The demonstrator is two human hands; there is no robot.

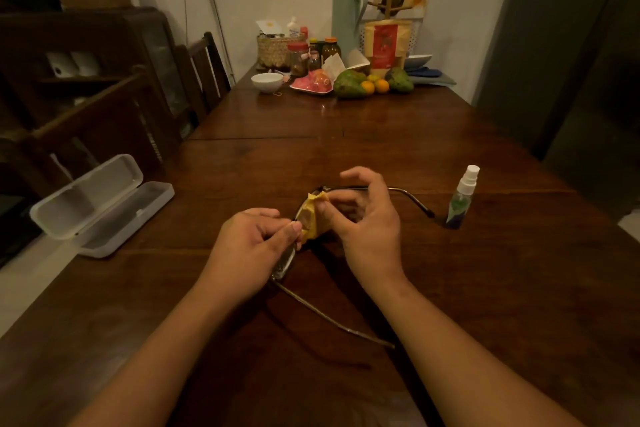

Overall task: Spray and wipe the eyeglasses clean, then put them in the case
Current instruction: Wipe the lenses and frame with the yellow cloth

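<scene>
Glasses [285, 263], middle of desk [346, 149]: left hand [256, 239] grip pinches the frame. Yellow cloth [311, 218]: right hand [363, 218] grip pinches it onto a lens. Case [104, 208] open, left edge.

dark wooden table [346, 156] with open white case [104, 208], spray bottle [462, 198], far-end bowl [266, 81] and fruit [349, 83]

We can read no words or numbers anywhere. The pouch [385, 45] at the far end of the table [346, 121] carries a red label with a darker design, but its print is too blurred for us to make out. The spray bottle [462, 199] has a green label, too small and dim to read. The white bottle [293, 28] in the basket [273, 48] shows a blue label, also illegible. The white card [268, 26] beside it bears only a yellow mark we cannot identify.
</scene>
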